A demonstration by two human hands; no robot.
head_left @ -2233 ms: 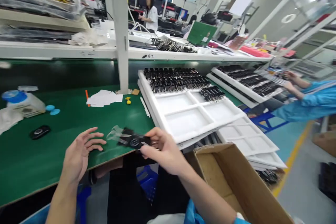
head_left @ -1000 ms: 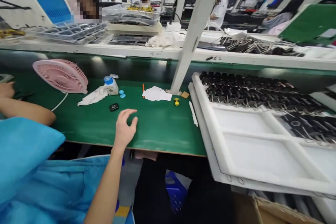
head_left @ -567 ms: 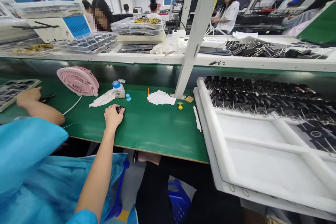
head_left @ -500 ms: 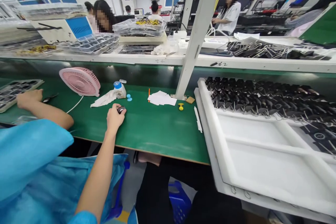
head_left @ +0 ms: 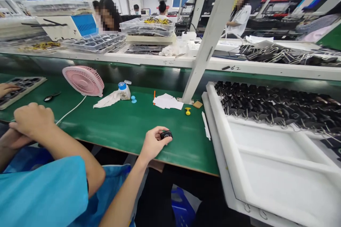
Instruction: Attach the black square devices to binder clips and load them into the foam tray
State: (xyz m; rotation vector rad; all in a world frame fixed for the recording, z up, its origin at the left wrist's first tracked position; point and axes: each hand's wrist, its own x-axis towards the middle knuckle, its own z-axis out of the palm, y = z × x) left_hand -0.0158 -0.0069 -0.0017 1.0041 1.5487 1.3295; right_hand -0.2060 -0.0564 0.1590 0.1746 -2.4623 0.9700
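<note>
A small, rounded black device [head_left: 166,134] is held in the left fingers [head_left: 160,128].

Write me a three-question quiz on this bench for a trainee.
1. What does the camera wearer's left hand hold?
2. True or false: in the picture, the pink fan stands left of the blue-capped bottle.
3. Which of these is nearest the white pen-like stick?
A. the pink fan
B. the yellow piece
C. the blue-capped bottle

Key:
1. A small black object.
2. True.
3. B.
</note>
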